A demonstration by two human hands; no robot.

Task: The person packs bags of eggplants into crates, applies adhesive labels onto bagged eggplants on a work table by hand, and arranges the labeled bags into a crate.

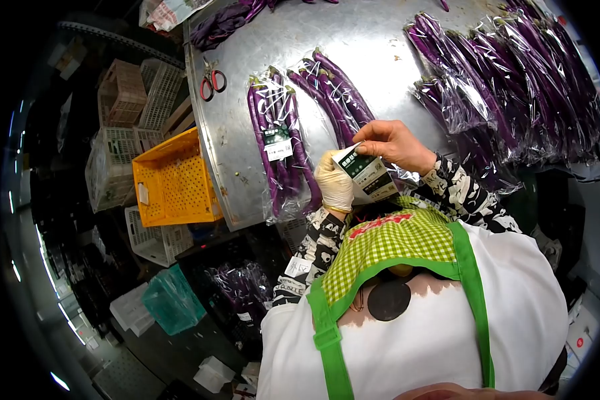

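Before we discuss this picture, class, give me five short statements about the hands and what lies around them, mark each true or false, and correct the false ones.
1. The left hand wears a pale glove. True.
2. The right hand grips the scissors. False: it pinches a printed label sheet, and the scissors lie on the metal table.
3. The leftmost bag of eggplants on the table carries a label. True.
4. The yellow crate stands on top of the table. False: it is off the table, beyond its left edge.
5. The apron has a green checked pattern. True.
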